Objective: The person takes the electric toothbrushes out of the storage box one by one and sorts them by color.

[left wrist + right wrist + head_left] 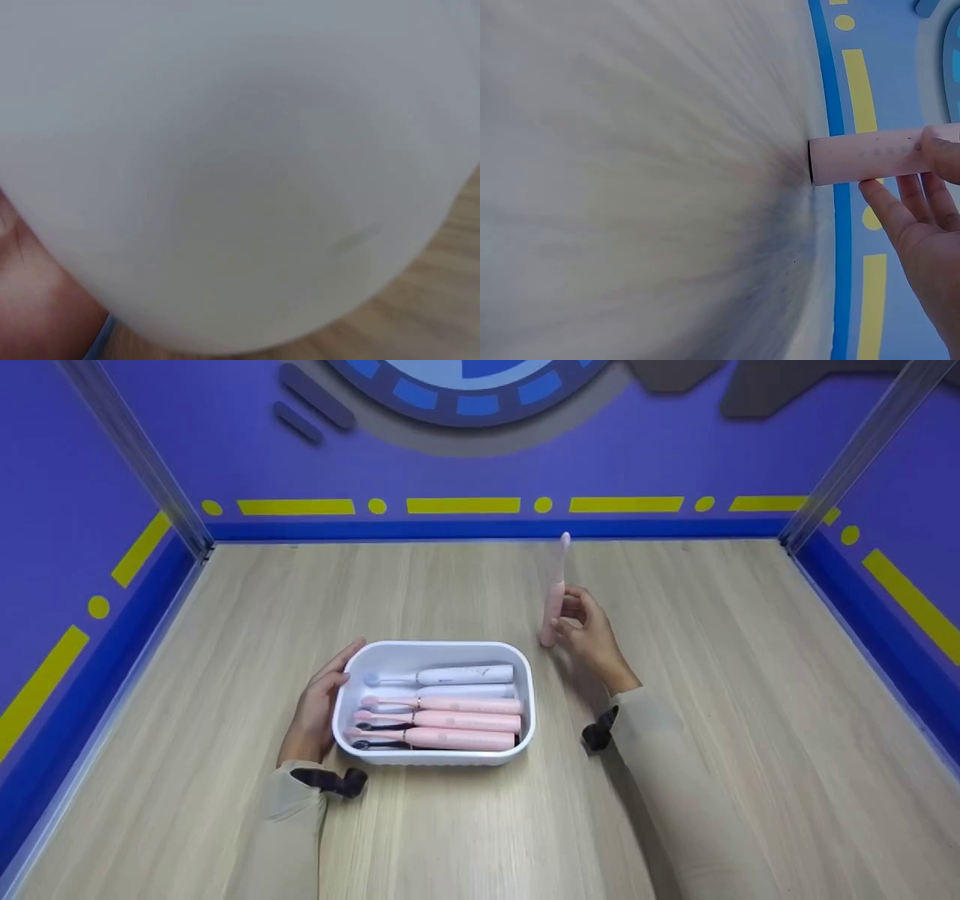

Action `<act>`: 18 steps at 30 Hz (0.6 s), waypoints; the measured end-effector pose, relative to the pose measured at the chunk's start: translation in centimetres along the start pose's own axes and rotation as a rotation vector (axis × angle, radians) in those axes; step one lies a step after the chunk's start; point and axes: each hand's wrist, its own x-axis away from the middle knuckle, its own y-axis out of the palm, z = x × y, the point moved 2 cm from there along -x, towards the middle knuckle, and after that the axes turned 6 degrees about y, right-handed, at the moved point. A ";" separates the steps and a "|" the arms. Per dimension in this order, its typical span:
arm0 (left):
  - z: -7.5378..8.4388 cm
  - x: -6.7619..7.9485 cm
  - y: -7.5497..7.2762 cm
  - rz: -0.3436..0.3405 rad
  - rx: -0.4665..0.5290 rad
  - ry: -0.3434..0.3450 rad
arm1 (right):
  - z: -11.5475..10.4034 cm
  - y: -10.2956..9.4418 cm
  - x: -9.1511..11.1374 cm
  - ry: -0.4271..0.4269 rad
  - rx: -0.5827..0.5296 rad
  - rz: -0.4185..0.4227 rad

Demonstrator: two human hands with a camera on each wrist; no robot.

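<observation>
My right hand (592, 637) pinches a pink electric toothbrush (553, 611) by its handle, thumb on one side and fingers on the other. The toothbrush stands nearly upright, head up, its base right at the tabletop in the right wrist view. My left hand (319, 709) rests along the outer left wall of a white plastic bin (435, 760), fingers reaching round its far corner. Inside lie several pink toothbrushes (465, 740) and white toothbrushes (469, 674) side by side, heads to the left. Dark brush heads (364, 745) show beneath them, mostly hidden.
The wood-grain tabletop (720, 660) extends round the bin. Blue-purple panels (480, 472) with yellow marks close off the back and both sides, with metal posts (855, 457) at the corners. A small black wrist camera (598, 733) sits on each sleeve.
</observation>
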 end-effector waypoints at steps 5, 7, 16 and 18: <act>0.0 0.0 0.0 0.000 -0.016 -0.001 | 0.2 0.0 0.1 0.013 0.016 0.006; 0.0 0.0 0.0 0.004 -0.020 -0.002 | 0.2 0.0 0.1 0.019 0.027 0.009; 0.0 0.0 0.1 0.016 0.025 -0.010 | 0.5 -0.1 0.5 0.045 0.003 0.008; 0.0 0.1 0.1 0.018 0.018 -0.006 | 0.5 -0.1 0.5 0.050 0.004 0.008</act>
